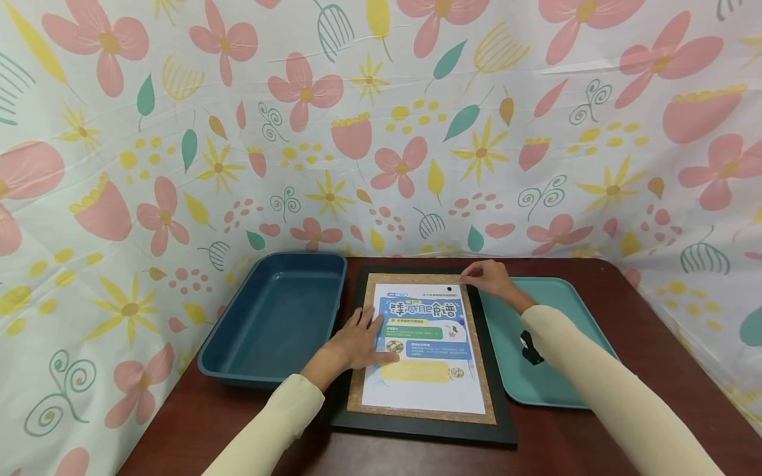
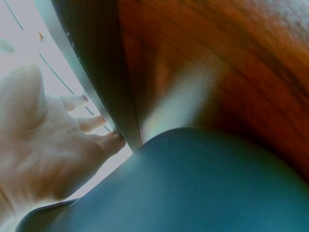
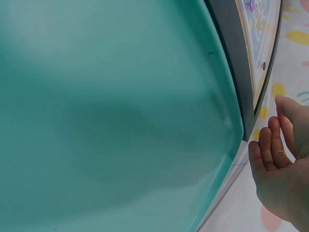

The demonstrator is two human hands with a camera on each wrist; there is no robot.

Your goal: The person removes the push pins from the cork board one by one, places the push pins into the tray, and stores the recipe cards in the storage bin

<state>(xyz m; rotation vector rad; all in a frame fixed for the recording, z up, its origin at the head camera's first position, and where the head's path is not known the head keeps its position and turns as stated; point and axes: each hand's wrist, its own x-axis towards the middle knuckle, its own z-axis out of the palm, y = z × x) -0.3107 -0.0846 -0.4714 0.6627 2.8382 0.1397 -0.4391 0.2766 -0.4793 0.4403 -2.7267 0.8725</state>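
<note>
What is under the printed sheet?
A cork-coloured board, partly hidden by the left hand, shows around the sheet, bordered in black; what lies directly beneath the sheet is covered.

Left hand [image 2: 53,140] seen at nine o'clock, fingers stretched toward edge of dark board [image 2: 99,63]; contact cannot be told. Board slanted from eleven o'clock to centre. Blue tray [image 2: 193,188] seen at five, brown table [image 2: 236,92] at two.

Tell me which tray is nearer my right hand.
The shallow turquoise tray, right of the corkboard; the deep dark blue tray sits left of the corkboard, farther from the right hand.
</note>
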